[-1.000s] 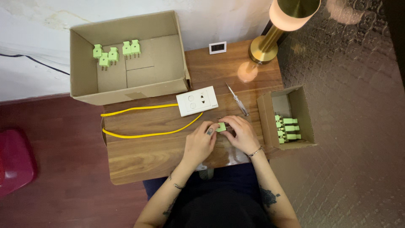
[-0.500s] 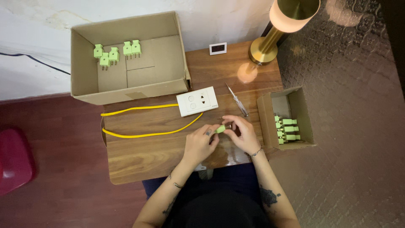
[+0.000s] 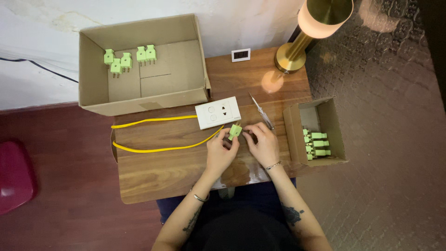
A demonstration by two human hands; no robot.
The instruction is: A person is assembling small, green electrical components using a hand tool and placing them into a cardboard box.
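While both hands' fingers pinch a green plug point(image 3: 234, 132), large carton point(image 3: 139, 95) far-left, small carton point(image 3: 293, 135) right.

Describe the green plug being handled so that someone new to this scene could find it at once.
On the wooden table, just below the white socket plate, both hands meet. The green plug sits between the left hand and right hand. Unlike the plugs in the two cardboard boxes, it alone is out and held.
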